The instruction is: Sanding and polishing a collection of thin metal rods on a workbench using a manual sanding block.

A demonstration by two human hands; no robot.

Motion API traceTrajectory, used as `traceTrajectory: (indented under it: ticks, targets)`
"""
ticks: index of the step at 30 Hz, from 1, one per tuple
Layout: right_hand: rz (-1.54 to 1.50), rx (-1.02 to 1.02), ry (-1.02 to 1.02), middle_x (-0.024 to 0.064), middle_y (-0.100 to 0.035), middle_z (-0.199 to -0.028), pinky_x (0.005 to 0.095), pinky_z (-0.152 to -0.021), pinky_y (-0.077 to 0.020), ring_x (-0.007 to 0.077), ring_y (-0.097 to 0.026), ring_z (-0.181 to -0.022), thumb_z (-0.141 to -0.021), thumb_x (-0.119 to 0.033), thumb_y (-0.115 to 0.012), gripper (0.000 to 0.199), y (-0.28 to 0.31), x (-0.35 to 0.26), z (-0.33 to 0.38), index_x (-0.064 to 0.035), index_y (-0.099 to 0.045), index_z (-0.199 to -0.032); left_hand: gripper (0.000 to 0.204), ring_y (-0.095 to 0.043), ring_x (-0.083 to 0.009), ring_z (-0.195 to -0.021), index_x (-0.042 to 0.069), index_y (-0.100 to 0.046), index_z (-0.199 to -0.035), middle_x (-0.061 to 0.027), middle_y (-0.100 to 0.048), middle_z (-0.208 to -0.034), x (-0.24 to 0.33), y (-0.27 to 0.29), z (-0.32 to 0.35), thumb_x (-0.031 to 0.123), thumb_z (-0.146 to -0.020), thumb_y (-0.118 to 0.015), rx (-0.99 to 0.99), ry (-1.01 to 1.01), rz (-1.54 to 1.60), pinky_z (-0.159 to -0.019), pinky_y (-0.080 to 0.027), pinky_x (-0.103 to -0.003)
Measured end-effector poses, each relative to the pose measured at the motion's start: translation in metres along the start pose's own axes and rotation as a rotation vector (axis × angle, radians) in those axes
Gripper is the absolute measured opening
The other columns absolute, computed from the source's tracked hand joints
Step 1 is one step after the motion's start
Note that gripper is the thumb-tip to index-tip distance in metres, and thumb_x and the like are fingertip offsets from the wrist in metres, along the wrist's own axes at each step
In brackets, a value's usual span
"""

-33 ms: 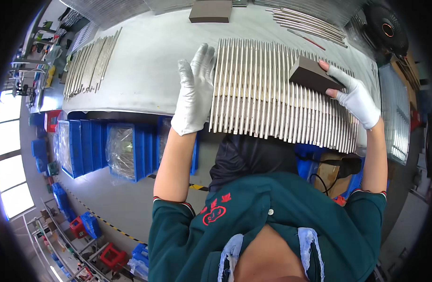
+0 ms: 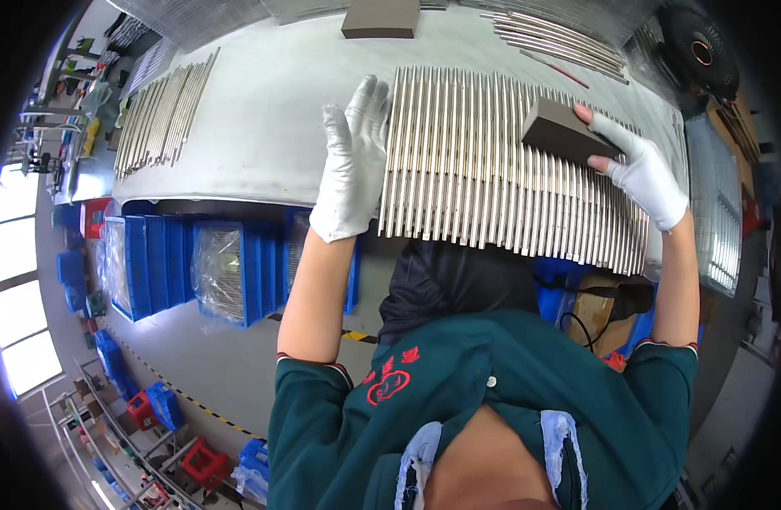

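A wide row of shiny metal rods [image 2: 458, 161] lies side by side on the pale table [image 2: 271, 127], their near ends jutting past its front edge. Gloved in white, my left hand [image 2: 352, 170] stands along the row's left side, fingers stretched out and thumb apart, holding nothing. My right hand [image 2: 641, 170], in a white glove with bare thumb and fingertip, grips a dark brown rectangular block [image 2: 565, 132]. The block rests on top of the rods toward the right of the row.
Another brown block [image 2: 380, 19] sits at the table's back. Smaller groups of rods lie at the far left [image 2: 165, 115] and back right [image 2: 560, 47], near a thin red stick [image 2: 569, 75]. A black fan [image 2: 701, 53] stands far right. Blue bins [image 2: 237, 272] are below the front edge.
Almost nothing differs. The block and my right hand have shifted very slightly; my left hand stays beside the row.
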State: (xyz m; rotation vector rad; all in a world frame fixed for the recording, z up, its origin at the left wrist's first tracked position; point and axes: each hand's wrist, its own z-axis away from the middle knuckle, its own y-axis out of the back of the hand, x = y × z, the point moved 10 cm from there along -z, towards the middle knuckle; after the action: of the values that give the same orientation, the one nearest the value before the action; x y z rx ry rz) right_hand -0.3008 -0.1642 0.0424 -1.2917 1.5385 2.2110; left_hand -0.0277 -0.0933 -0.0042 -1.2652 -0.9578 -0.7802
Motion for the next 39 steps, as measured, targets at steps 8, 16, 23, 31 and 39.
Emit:
traceTrajectory:
  ticks: [8, 16, 23, 31, 39]
  targets:
    - [-0.072, -0.021, 0.233, 0.0040, -0.053, -0.137, 0.0300, -0.104, -0.0391, 0.0183, -0.051, -0.124, -0.083, -0.017, -0.070, 0.067, -0.038, -0.039, -0.069, -0.0179, -0.041, -0.143, 0.100, -0.020, -0.0272, -0.141, -0.002, -0.025, -0.144, -0.0173, -0.028, -0.148, -0.003, 0.000, -0.004, 0.075, -0.083, -0.041, -0.003, -0.003, 0.017, -0.118, -0.016, -0.038]
    - [-0.476, 0.012, 0.159, 0.0076, -0.049, -0.137, 0.0306, -0.107, -0.0353, 0.0185, -0.045, -0.126, -0.082, -0.037, -0.073, 0.080, -0.029, 0.010, -0.151, -0.0136, -0.033, -0.147, 0.085, -0.028, -0.0273, -0.138, 0.000, -0.036, -0.140, -0.0158, -0.038, -0.142, -0.008, 0.011, -0.006, 0.067, -0.088, -0.044, 0.071, -0.012, 0.159, -0.118, -0.020, -0.039]
    - [-0.704, -0.293, 0.051, 0.0034, -0.051, -0.130, 0.0298, -0.101, -0.0401, 0.0144, -0.049, -0.117, -0.083, -0.036, -0.072, 0.079, -0.059, 0.024, -0.162, -0.0056, -0.033, -0.145, 0.086, -0.029, -0.0269, -0.137, 0.000, -0.035, -0.140, -0.0162, -0.038, -0.141, -0.005, 0.012, -0.005, 0.066, -0.087, -0.048, 0.083, -0.038, 0.146, -0.117, -0.023, -0.040]
    - [-0.747, -0.217, 0.141, 0.0059, -0.050, -0.133, 0.0306, -0.104, -0.0385, 0.0156, -0.048, -0.121, -0.082, -0.039, -0.073, 0.084, -0.054, -0.001, -0.149, -0.0093, -0.031, -0.147, 0.082, -0.030, -0.0266, -0.137, -0.001, -0.037, -0.139, -0.0169, -0.040, -0.141, -0.003, 0.010, -0.005, 0.063, -0.089, -0.046, 0.083, -0.045, 0.151, -0.118, -0.023, -0.039]
    - [-0.260, 0.024, 0.146, 0.0073, -0.050, -0.137, 0.0310, -0.105, -0.0362, 0.0189, -0.049, -0.123, -0.076, -0.049, -0.073, 0.084, -0.012, -0.016, -0.106, -0.0168, -0.038, -0.145, 0.086, -0.020, -0.0269, -0.141, 0.002, -0.028, -0.145, -0.0150, -0.029, -0.148, -0.005, 0.010, -0.005, 0.068, -0.090, -0.039, 0.012, -0.045, 0.096, -0.118, -0.018, -0.041]
